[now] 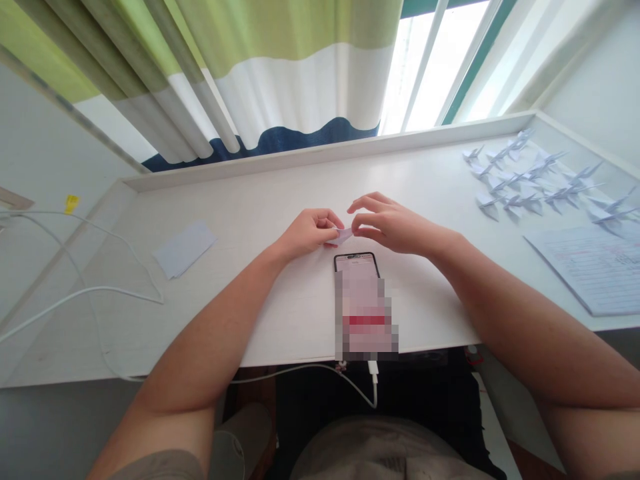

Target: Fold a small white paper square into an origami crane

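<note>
A small folded piece of white paper [342,236] is pinched between the thumb and fingers of my left hand [311,230]. My right hand [383,222] meets the paper's right tip with its thumb and a bent finger, while its other fingers arch above. Just below both hands lies a phone [356,261], its screen lit and mostly blurred out. Parts of the paper are hidden behind my left fingers, so its exact fold cannot be made out.
Several folded paper cranes [543,175] stand at the desk's back right. A lined notepad [590,270] lies below them. Loose white paper [185,249] rests at left, near a white cable [125,290]. Another cable plug [373,371] hangs by the phone. A raised ledge [320,155] borders the back.
</note>
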A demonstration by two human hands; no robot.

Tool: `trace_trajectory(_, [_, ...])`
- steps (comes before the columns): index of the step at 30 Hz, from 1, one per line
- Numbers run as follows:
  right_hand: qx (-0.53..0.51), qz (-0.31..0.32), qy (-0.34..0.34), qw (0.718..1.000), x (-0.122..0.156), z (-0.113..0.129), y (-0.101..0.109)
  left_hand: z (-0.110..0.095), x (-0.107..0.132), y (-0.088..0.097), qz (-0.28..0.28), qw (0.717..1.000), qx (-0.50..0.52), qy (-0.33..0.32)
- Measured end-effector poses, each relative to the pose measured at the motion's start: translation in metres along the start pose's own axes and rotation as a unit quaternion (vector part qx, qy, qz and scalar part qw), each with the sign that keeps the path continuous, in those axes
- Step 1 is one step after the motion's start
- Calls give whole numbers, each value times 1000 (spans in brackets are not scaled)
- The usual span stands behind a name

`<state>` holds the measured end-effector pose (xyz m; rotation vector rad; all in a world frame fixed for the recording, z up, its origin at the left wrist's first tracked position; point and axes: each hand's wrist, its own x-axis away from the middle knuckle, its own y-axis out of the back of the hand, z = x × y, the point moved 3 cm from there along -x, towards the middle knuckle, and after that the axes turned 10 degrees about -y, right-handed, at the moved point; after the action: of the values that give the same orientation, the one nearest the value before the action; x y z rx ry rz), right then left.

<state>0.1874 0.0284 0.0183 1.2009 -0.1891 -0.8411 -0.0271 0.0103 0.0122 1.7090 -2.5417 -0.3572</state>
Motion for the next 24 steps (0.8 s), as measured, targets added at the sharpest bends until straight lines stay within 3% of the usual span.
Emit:
trace_trajectory(5, [-218, -28, -89, 972, -3, -6, 1, -1, -1, 2, -30, 997, 76, -1])
trace_trajectory(9, [-346, -24, -102, 932, -7, 0, -3, -4, -2, 0, -61, 991, 117, -23])
trace_trajectory(24, [-338, -71, -147, 927, -6, 2, 2, -6, -1, -5, -56, 992, 89, -65])
